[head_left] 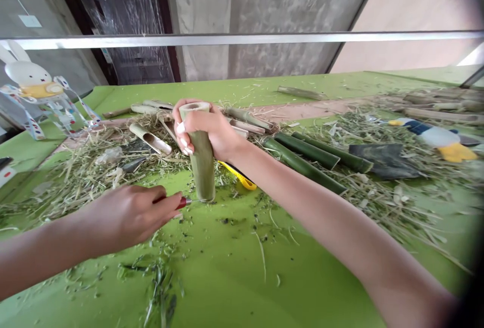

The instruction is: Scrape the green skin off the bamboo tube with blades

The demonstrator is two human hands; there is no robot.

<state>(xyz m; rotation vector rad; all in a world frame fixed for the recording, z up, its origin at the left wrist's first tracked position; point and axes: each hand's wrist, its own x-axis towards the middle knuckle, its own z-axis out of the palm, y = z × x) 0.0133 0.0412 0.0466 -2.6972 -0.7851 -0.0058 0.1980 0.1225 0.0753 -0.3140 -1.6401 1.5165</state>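
Observation:
A pale green bamboo tube [202, 161] stands nearly upright on the green tabletop [242, 262], its open end facing up. My right hand [212, 129] is wrapped around the tube's upper part. My left hand [132, 212] is closed around a red-handled tool [184, 202]. Its thin metal tip points at the foot of the tube; whether the tip touches the bamboo I cannot tell, and most of the handle is hidden in my fingers. Just behind the tube lies a yellow utility knife [242, 178], partly covered by my right forearm.
Several dark green bamboo pieces [306, 164] lie to the right among heaped shavings [401, 207]. A cut bamboo piece [151, 139] rests at the left. A rabbit-shaped item [28, 76] stands far left, and a plush toy [434, 134] lies far right. A metal bar [242, 40] crosses behind.

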